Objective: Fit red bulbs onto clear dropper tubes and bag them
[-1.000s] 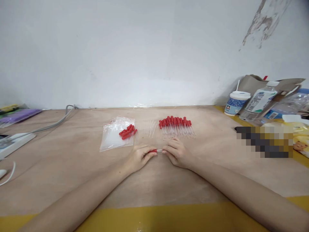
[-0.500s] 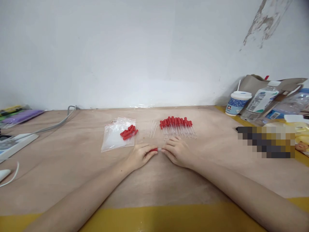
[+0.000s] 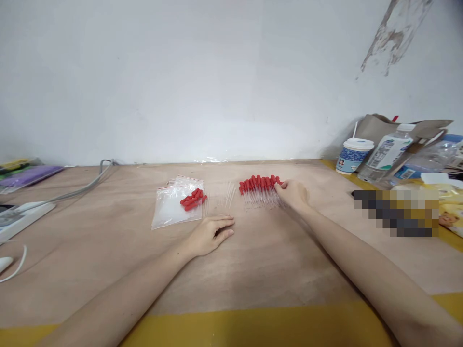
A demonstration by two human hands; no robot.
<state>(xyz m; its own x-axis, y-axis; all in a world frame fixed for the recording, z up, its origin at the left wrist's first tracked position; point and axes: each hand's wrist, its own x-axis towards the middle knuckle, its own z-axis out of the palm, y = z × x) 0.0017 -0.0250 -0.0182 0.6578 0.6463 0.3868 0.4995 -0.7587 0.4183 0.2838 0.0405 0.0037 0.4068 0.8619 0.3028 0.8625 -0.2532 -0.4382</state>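
My left hand (image 3: 213, 234) rests on the table with its thumb and fingers apart, holding nothing. At the right end of a row of glass droppers with red rubber bulbs (image 3: 258, 183), my right hand (image 3: 293, 193) pinches a dropper by its bulb; the hand hides most of that dropper. The row lies side by side, bulbs toward the wall and glass tips toward me. Left of it are several bare thin glass tubes (image 3: 230, 193). Loose red rubber bulbs (image 3: 193, 199) lie in a small pile on clear zip bags (image 3: 168, 209).
A power strip (image 3: 31, 219) with a grey cable (image 3: 87, 187) is at the left, near a purple packet (image 3: 31, 177). On the right stand a paper cup (image 3: 352, 156) and a plastic bottle (image 3: 387, 152). A blurred dark item (image 3: 394, 214) lies in front of them.
My right hand has gone from beside the left hand to the right end of the row, taking the dropper with it. My left hand has let go of the red bulb.
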